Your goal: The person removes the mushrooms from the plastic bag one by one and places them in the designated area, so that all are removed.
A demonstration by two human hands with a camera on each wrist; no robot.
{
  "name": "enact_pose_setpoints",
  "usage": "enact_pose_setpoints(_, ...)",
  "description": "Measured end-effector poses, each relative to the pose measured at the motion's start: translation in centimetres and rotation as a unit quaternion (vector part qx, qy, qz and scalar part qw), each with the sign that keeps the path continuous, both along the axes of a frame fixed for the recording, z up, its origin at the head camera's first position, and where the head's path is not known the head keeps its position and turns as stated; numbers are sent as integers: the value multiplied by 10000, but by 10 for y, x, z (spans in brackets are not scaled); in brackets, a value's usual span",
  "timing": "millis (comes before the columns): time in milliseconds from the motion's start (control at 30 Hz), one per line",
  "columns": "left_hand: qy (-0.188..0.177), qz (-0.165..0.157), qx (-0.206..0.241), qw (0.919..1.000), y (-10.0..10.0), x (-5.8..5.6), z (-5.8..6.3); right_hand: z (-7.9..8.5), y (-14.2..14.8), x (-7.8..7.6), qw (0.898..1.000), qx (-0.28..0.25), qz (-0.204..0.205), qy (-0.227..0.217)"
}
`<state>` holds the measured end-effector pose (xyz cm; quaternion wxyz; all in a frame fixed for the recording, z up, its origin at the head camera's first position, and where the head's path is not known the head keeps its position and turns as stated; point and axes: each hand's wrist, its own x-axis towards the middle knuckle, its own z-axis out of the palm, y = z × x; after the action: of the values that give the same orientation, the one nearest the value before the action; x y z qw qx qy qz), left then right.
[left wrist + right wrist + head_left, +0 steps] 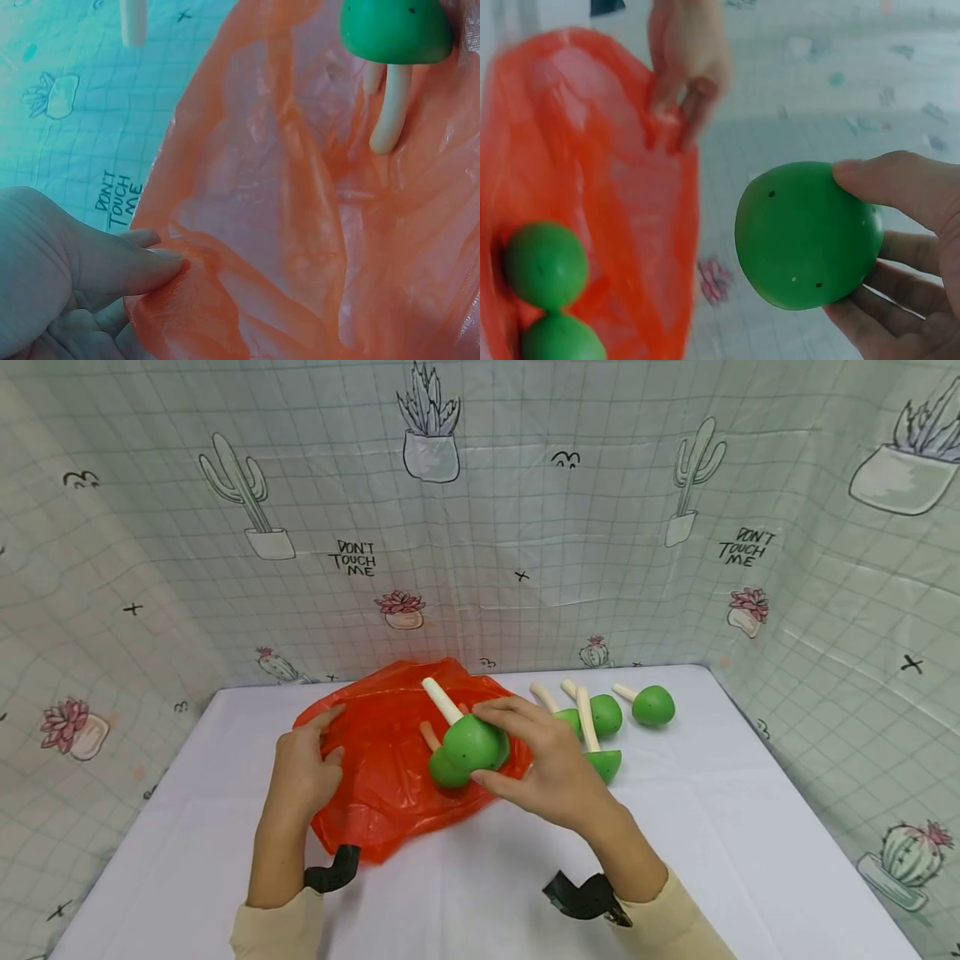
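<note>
A red plastic bag (367, 760) lies spread on the table. My left hand (302, 777) pinches its left edge, the thumb (142, 266) on top of the film in the left wrist view. With thumb and fingers my right hand (555, 768) grips a toy mushroom (471, 743) by its green cap, the white stem tilted up and away, above the bag. Below it, other green-capped mushrooms (446, 771) rest on the bag, partly hidden by the held one. Two of their caps show in the right wrist view, one cap (546, 264) above the other (562, 343).
Right of the bag, several more mushrooms lie on the white table (720, 827): one farthest right (653, 706), one beside it (605, 716), a nearer one (603, 766) partly behind my right hand. A patterned cloth (487, 527) rises behind and at both sides.
</note>
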<state>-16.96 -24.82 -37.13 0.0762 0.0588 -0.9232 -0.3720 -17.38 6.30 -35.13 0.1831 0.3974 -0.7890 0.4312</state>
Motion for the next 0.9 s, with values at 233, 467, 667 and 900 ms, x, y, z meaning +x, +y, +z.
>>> enact_pose_setpoints(233,6,-27,-55,10000,0,1,0,1,40,-17,9961,-175,-773,398)
enact_pose_setpoints(467,143,-108,-83,9998,2,0,-1,-9,76,-33,9864,-177,-1609,285)
enact_pose_setpoints(667,80,-95,-84,9999,2,1,-1,-18,102,-45,9753,-159,-2177,339)
enact_pose_setpoints(900,34,-82,-57,9999,4,1,-1,-34,127,-59,9668,-251,-2540,-129)
